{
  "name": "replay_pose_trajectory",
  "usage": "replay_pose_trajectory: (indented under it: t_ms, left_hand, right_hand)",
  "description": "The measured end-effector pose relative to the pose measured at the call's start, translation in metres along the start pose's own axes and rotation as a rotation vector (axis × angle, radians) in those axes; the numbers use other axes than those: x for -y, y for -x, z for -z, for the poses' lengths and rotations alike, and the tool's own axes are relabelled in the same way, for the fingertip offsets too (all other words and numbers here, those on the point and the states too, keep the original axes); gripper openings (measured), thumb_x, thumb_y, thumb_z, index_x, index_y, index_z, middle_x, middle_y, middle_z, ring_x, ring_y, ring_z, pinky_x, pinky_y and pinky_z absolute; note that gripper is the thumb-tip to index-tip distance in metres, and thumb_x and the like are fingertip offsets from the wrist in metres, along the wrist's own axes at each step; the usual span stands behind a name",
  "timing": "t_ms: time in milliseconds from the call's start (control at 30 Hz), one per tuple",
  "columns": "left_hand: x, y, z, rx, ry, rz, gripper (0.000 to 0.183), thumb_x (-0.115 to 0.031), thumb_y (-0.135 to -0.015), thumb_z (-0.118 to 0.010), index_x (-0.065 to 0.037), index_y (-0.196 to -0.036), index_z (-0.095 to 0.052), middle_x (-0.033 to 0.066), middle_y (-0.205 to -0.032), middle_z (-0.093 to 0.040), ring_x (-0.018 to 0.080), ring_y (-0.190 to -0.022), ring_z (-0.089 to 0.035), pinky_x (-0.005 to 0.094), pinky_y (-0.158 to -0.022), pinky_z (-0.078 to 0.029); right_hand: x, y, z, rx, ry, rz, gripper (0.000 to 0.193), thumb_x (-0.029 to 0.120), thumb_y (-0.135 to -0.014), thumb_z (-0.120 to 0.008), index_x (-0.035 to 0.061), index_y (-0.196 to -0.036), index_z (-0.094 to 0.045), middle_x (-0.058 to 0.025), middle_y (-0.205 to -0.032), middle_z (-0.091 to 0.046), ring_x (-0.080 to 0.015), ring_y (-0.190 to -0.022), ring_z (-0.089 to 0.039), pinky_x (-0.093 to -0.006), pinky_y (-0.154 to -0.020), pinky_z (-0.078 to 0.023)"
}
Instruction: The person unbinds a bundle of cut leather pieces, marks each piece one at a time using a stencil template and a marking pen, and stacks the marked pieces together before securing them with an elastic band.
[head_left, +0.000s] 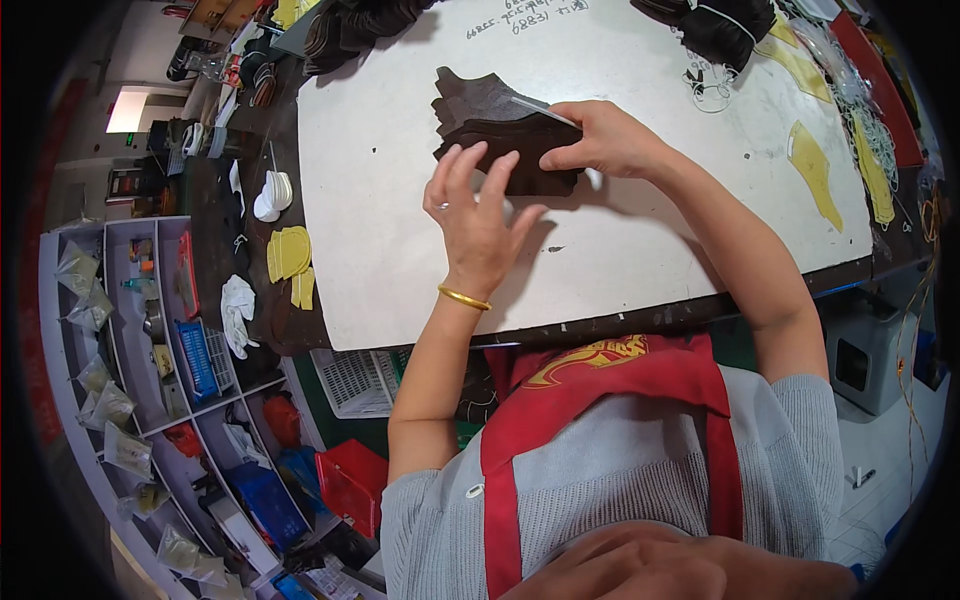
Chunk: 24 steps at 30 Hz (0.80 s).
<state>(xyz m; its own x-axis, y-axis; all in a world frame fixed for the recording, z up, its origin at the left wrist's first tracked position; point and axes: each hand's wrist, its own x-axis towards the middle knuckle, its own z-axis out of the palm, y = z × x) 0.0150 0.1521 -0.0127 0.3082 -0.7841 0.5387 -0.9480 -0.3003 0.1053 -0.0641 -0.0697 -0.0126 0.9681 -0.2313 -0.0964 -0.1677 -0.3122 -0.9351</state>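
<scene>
A stack of dark brown, wavy-edged cut pieces, looking like leather, lies on the white board in front of me. My right hand is closed at the stack's right side, with a thin silver pen-like stick in its fingers, pointing left over the pieces. Whether this hand also pinches the stack's edge, I cannot tell. My left hand is at the near left edge of the stack, fingers spread and holding nothing. Its fingertips overlap the lower pieces. A small white bit shows under the right hand.
The white board covers most of the table. Bundled dark pieces and another dark pile sit along its far side. Yellow templates lie at the right. White round pieces and yellow pieces lie left, above compartment shelves.
</scene>
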Motion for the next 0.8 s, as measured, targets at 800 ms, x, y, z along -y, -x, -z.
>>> replay_pose_trajectory:
  t_ms: [800]
  left_hand:
    - [0.010, -0.016, -0.018, 0.188, 0.078, -0.149, 0.059, -0.018, -0.070, -0.085, -0.007, -0.125, -0.066, 0.0090, -0.128, -0.064, 0.0300, -0.120, -0.057, 0.0447, -0.103, -0.042]
  right_hand:
    - [0.016, 0.013, 0.064, -0.419, 0.469, 0.044, 0.029, 0.028, -0.084, -0.075, 0.0074, -0.105, -0.076, -0.0057, -0.096, -0.075, -0.0210, -0.085, -0.070, -0.0320, -0.080, -0.054]
